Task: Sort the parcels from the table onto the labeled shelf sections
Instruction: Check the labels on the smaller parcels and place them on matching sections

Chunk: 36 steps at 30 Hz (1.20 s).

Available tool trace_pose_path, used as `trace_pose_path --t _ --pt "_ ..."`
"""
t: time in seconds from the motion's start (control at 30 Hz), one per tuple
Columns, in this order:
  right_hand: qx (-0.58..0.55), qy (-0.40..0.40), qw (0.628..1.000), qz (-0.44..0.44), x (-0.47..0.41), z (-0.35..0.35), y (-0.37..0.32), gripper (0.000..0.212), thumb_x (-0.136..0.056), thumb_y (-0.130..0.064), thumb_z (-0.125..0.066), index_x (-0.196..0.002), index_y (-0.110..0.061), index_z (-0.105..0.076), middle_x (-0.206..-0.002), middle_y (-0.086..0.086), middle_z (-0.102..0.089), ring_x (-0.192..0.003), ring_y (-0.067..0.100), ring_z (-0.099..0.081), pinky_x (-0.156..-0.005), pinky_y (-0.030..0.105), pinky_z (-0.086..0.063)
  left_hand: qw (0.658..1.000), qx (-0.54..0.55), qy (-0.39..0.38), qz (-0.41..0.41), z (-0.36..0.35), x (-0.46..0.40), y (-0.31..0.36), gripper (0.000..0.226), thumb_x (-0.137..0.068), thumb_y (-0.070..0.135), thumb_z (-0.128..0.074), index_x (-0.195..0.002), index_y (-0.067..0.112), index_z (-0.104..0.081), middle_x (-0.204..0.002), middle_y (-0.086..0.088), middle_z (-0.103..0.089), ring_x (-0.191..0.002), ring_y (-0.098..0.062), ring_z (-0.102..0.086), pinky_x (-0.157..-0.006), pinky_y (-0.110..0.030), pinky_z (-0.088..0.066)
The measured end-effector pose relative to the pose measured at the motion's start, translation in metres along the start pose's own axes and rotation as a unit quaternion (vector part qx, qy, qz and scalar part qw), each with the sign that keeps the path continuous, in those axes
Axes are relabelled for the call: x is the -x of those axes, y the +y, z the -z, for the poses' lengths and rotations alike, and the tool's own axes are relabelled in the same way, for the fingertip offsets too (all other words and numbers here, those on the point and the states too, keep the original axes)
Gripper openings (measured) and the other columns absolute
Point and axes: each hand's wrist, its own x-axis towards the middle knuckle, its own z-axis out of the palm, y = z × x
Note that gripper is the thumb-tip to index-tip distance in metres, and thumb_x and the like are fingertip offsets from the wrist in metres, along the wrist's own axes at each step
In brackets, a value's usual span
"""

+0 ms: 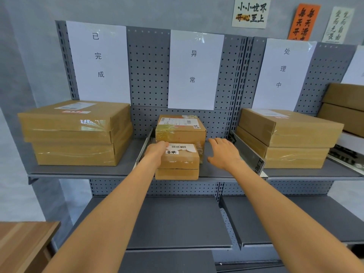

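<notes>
A small brown parcel (178,164) with a barcode label sits at the front of the middle shelf section, under the paper sign 异常 (194,69). My left hand (156,151) rests against its left top edge, fingers curled on it. My right hand (223,153) hovers open just right of the parcel, fingers spread, not touching it. A larger taped parcel (180,129) stands right behind the small one.
Two flat boxes (76,133) are stacked in the left section under the sign 已完成 (97,60). A stack of flat boxes (287,136) fills the section under 处理中 (283,71). Metal dividers (142,148) separate sections. Lower shelves (177,221) and a wooden table corner (23,243) lie below.
</notes>
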Motion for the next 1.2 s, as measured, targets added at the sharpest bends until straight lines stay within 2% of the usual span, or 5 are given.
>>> trace_pose_path --t 0.37,0.57,0.77,1.03,1.2 --pt "-0.009 0.007 1.000 -0.008 0.004 0.013 0.001 0.068 -0.091 -0.037 -0.058 -0.148 -0.014 -0.028 -0.146 0.008 -0.040 -0.135 0.028 -0.036 -0.111 0.038 -0.029 0.998 -0.044 0.020 -0.045 0.005 0.001 0.017 0.022 -0.094 0.016 -0.057 -0.076 0.010 -0.046 -0.072 -0.006 -0.057 -0.064 -0.018 -0.057 -0.066 -0.031 -0.051" --pt "-0.027 0.019 0.999 -0.006 0.005 0.033 -0.004 0.070 -0.092 -0.033 -0.055 -0.151 -0.013 -0.024 -0.149 0.009 -0.037 -0.137 0.029 -0.033 -0.113 0.039 -0.029 0.978 -0.152 0.065 -0.129 0.014 0.011 0.028 0.011 -0.087 0.014 -0.055 -0.078 0.012 -0.049 -0.103 -0.013 -0.066 -0.092 -0.029 -0.066 -0.081 -0.038 -0.056" --pt "-0.061 0.064 0.996 0.015 0.009 0.064 -0.020 0.072 -0.090 -0.029 -0.057 -0.151 -0.013 -0.022 -0.153 0.010 -0.029 -0.139 0.029 -0.030 -0.114 0.039 -0.026 0.883 -0.356 0.127 -0.278 0.028 0.034 0.033 0.051 -0.090 0.024 -0.056 -0.135 0.003 -0.043 -0.138 -0.015 -0.047 -0.124 -0.032 -0.046 -0.089 -0.038 -0.043" --pt "-0.092 0.089 0.989 0.076 0.032 0.088 -0.052 0.072 -0.086 -0.022 -0.058 -0.150 -0.011 -0.025 -0.154 0.010 -0.029 -0.141 0.027 -0.028 -0.115 0.040 -0.027 0.703 -0.565 0.167 -0.399 0.070 0.090 0.022 0.052 -0.088 0.018 -0.058 -0.136 0.003 -0.044 -0.135 -0.016 -0.050 -0.124 -0.032 -0.044 -0.097 -0.035 -0.039" --pt "-0.105 0.098 0.981 0.130 0.056 0.097 -0.084 0.070 -0.089 -0.024 -0.058 -0.149 -0.009 -0.025 -0.154 0.012 -0.029 -0.143 0.028 -0.025 -0.116 0.041 -0.023 0.658 -0.616 0.205 -0.381 0.102 0.127 0.009 0.049 -0.084 0.012 -0.057 -0.131 0.002 -0.047 -0.130 -0.015 -0.053 -0.120 -0.031 -0.048 -0.094 -0.036 -0.042"
